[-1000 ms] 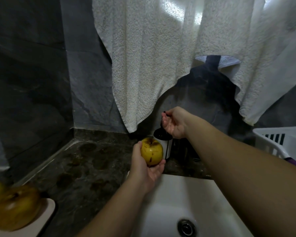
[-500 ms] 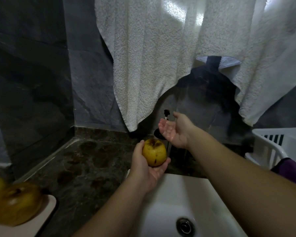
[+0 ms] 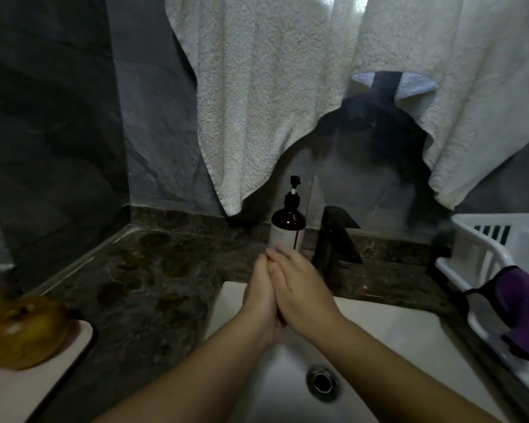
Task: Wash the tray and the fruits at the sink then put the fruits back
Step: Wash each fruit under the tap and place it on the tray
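Yellow apple now nearly hidden: your right hand has left the soap pump and closed over it against your left hand, above the sink. Soaping begins, likely. Both palms pressed together, fingers wrapped round the fruit, wrists low.

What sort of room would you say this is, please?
Probably a bathroom or washroom: a white sink set in a dark stone counter, a soap pump bottle beside a black tap, and white towels hanging above.
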{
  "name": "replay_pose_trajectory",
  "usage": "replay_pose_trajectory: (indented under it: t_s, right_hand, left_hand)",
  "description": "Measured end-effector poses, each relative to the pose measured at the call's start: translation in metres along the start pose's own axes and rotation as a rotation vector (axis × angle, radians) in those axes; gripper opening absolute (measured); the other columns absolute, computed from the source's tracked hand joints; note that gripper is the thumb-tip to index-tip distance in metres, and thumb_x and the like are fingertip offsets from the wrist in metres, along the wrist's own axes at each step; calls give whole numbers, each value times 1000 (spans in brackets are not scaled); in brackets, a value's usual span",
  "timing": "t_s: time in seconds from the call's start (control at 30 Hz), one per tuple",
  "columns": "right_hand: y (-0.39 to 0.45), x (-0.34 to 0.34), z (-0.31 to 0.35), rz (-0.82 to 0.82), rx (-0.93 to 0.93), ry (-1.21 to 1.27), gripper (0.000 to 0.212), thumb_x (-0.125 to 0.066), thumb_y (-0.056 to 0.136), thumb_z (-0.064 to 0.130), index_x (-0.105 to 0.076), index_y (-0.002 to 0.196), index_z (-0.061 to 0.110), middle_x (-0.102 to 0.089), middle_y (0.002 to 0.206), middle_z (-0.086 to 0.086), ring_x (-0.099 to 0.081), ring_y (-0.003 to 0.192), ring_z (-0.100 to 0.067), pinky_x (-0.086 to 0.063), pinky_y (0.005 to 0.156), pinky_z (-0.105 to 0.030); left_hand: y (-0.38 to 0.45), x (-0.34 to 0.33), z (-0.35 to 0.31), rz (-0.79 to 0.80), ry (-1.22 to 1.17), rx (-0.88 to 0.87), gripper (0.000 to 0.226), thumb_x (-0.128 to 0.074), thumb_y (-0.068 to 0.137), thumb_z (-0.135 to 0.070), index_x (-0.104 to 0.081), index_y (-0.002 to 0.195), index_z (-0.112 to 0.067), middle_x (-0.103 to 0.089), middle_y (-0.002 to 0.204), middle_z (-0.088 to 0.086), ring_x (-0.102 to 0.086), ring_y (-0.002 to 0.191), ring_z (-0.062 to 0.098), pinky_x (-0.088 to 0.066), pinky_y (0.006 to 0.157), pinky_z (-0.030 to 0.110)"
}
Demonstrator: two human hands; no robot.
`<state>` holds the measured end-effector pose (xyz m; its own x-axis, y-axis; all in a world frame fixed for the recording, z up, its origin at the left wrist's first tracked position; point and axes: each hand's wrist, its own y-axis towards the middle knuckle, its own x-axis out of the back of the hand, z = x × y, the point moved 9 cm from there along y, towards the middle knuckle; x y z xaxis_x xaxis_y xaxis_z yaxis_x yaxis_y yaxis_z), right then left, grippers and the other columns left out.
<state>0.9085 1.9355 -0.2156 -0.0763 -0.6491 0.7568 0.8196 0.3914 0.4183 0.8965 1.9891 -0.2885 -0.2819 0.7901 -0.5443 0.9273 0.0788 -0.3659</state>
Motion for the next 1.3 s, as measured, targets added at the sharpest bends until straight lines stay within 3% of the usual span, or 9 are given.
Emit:
replay_pose_trajectory:
  t_s: [0.1,0.23,0.37,0.47,0.67,0.77,0.93,1.1,1.3]
  right_hand:
    - [-5,13,-13,27,17,-72,46,-33,108,38,-55,145,26,-54,147,7,-45,134,-8,-32,107,-20]
    - [-15,18,-45,71,-226,323,44,-40,108,41,-47,151,32,-47,151,6,-44,134,-9,-37,108,-26]
    - [-36,6,-52,15,-164,58,48,-30,108,38,-43,153,27,-44,155,6,-39,139,-8,-31,114,-28]
    - [-28,16,-80,10,-325,386,40,-39,108,39,-56,143,32,-55,146,6,-51,127,-7,-39,104,-27]
    - [-39,22,-62,-152,-152,213,49,-37,101,47,-57,142,30,-53,140,14,-48,125,-1,-39,98,-18]
    - [-31,30,-80,-177,-292,656,35,-44,107,38,-64,135,31,-63,120,18,-59,112,1,-44,79,-4]
    - [-42,23,-58,-123,-132,323,38,-46,102,40,-64,134,32,-55,130,19,-51,119,1,-39,98,-18]
    - [-37,15,-82,-105,-380,894,22,-47,106,40,-66,116,37,-67,117,6,-64,109,-11,-53,93,-31]
    - [-36,19,-65,-128,-164,479,27,-46,104,38,-70,116,42,-61,120,21,-56,115,3,-42,88,-14]
  left_hand:
    - [-7,-16,12,76,77,11,57,-38,108,-56,-55,147,-18,-66,92,-3,-63,128,36,-53,98,47]
    - [-11,-13,17,-40,173,30,45,-52,100,-64,-67,121,-27,-74,113,7,-72,101,25,-64,67,40]
    - [-11,-21,34,72,294,29,43,-39,107,-58,-67,111,-25,-77,85,-6,-72,72,5,-60,62,27]
    - [-13,-25,33,57,373,0,42,-44,105,-60,-63,123,-28,-72,110,4,-73,93,16,-64,84,43]
    - [-12,-28,47,110,102,127,53,-50,101,-62,-69,127,-20,-79,113,9,-76,102,22,-63,64,33]
    - [-13,-35,42,143,-11,116,52,-50,102,-59,-68,128,-17,-78,114,14,-78,96,28,-64,64,39]
    - [-14,-31,54,166,2,167,55,-55,98,-61,-68,131,-19,-78,117,10,-77,102,24,-63,71,35]
    - [-6,-28,43,165,-14,134,58,-56,98,-63,-70,124,-14,-79,105,16,-80,85,27,-63,59,37]
    - [-12,-25,51,202,103,194,56,-58,94,-66,-74,115,-16,-80,106,10,-79,88,22,-63,60,34]
